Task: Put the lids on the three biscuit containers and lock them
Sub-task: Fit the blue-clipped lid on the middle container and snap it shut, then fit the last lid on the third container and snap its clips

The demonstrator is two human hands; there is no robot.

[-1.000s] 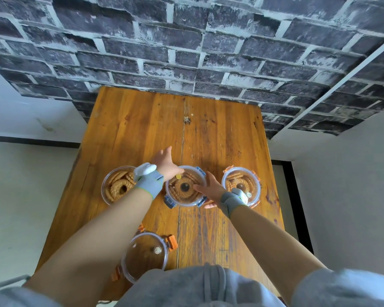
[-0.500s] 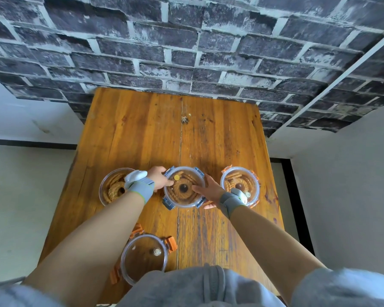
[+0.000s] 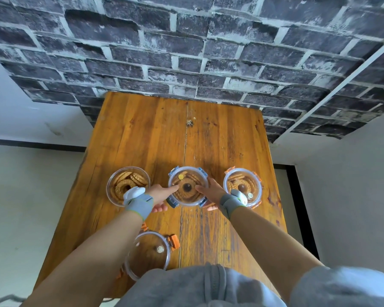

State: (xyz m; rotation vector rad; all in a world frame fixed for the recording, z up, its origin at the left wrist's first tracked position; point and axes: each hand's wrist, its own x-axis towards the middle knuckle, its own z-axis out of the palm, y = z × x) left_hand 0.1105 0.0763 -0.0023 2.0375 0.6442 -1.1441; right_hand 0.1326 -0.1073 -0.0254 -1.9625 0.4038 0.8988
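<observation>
Three round clear biscuit containers stand in a row on the wooden table [image 3: 220, 138]. The middle container [image 3: 187, 185] wears a lid with blue clips. My left hand [image 3: 159, 194] presses its left side and my right hand [image 3: 210, 191] presses its right side, fingers lying on the lid. The right container [image 3: 242, 185] carries a lid with orange clips. The left container [image 3: 126, 181] is uncovered, with its biscuits showing. A loose clear lid with orange clips [image 3: 150, 251] lies near the table's front edge, partly under my left forearm.
The table's far end meets a dark brick-pattern wall [image 3: 186, 52]. Pale floor lies on both sides of the table. My grey clothing [image 3: 200, 286] covers the table's near edge.
My left hand came back from beyond the middle container to its left side, then both hands settled flat onto the blue-clipped lid. The view has shifted slightly.
</observation>
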